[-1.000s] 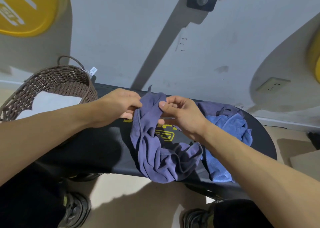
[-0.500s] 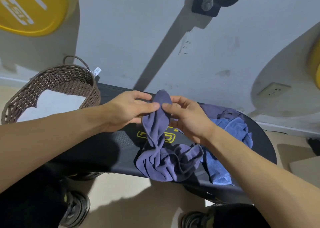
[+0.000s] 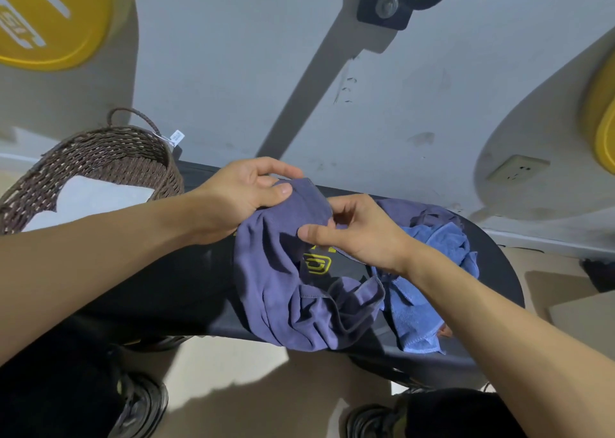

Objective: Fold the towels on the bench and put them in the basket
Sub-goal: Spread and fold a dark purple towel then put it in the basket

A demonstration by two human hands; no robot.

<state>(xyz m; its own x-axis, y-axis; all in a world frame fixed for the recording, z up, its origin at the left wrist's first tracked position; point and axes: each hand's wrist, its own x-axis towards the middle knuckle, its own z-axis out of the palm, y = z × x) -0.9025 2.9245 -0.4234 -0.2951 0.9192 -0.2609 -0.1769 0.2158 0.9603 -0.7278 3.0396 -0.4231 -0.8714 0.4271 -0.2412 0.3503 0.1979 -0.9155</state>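
My left hand [image 3: 246, 194] pinches the top edge of the purple towel [image 3: 283, 291]: the thumb lies flat on the near face of the cloth, the index finger arches over the hem, and the remaining fingers are curled behind the fabric. My right hand [image 3: 362, 234] grips the same top edge just beside the left; its thumb points left across the front of the cloth and its fingers are curled round the fold from behind. The two hands sit close together, with a short span of hem stretched between them.

Below the grip, the purple towel hangs in loose, bunched folds. Its lower part rests on the black bench [image 3: 186, 281] and spills slightly over the near edge. A yellow logo printed on the bench pad shows through a gap in the folds.

A blue towel [image 3: 416, 307] lies crumpled on the bench to the right, touching the purple towel and partly under my right wrist. More purple cloth lies behind it; whether this is a separate towel cannot be determined.

The wicker basket [image 3: 109, 161] stands at the left end of the bench, well apart from the towels. It contains a white folded item [image 3: 100, 194]. A paper tag hangs at its rim handle.

My shoes [image 3: 143, 404] are visible on the floor below the bench.
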